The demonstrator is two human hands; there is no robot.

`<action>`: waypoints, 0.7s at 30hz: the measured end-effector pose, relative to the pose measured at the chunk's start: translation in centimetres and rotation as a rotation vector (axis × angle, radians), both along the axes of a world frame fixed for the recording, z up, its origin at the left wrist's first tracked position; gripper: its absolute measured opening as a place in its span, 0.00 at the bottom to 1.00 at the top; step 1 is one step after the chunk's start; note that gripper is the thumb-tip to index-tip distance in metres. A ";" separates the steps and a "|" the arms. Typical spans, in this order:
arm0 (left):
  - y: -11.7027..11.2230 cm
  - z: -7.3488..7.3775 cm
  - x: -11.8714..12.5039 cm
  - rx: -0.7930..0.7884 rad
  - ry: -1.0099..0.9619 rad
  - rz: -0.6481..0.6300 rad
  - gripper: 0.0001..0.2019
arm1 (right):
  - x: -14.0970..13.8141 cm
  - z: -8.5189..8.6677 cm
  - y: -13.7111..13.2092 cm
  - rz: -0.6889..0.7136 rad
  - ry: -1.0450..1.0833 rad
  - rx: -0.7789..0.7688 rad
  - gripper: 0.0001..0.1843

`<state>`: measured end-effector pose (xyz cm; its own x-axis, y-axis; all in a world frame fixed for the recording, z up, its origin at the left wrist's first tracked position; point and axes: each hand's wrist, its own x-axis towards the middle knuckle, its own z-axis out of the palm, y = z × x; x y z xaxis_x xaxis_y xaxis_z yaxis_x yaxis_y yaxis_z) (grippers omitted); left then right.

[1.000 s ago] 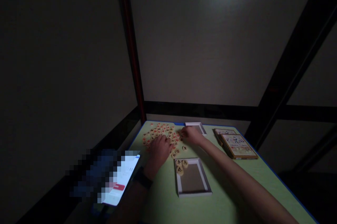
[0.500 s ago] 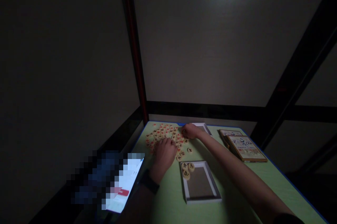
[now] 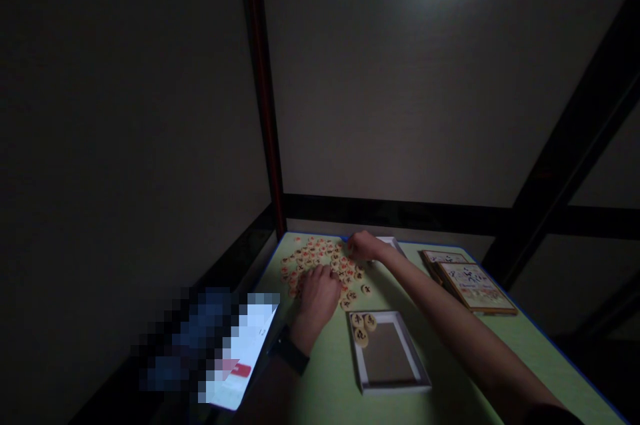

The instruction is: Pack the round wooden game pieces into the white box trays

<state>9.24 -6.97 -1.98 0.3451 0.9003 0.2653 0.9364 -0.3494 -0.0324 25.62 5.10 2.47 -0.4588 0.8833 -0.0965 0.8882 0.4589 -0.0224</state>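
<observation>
Round wooden Chinese chess pieces (image 3: 307, 252) with red and black characters lie spread over the far left of the green table (image 3: 330, 365). My left hand (image 3: 321, 292) rests low over the near side of the pile, fingers bent and closed together, tips hidden among the pieces. At the pile's far right my right hand (image 3: 366, 246) reaches down with curled fingers; what they hold, if anything, is hidden. A shallow white-rimmed box tray (image 3: 419, 362) lies nearest me, with 3 black-character pieces (image 3: 361, 336) in its far left corner.
Two printed game boxes (image 3: 477, 288) overlap at the table's right. A second white tray (image 3: 395, 244) is partly hidden behind my right arm. A lit screen (image 3: 250, 345), partly pixelated, stands left of the table. Dark-framed wall panels (image 3: 395, 112) rise behind.
The view has shifted slightly, so everything sits a little further right and lower. Both hands stay at the pile with small finger movements. The same pieces lie in the near tray.
</observation>
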 end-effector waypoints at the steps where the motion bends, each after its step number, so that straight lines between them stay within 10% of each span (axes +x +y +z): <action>1: 0.0 0.0 0.0 -0.004 0.002 -0.001 0.11 | -0.3 0.2 0.4 -0.001 0.005 0.009 0.18; 21: 0.2 -0.3 0.1 0.018 0.008 0.004 0.11 | -5.8 0.1 1.3 -0.128 -0.074 0.040 0.18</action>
<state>9.30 -6.80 -2.23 0.3439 0.8966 0.2791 0.9374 -0.3452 -0.0462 19.86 6.44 2.59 -0.3352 0.9379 -0.0895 0.9380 0.3411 0.0618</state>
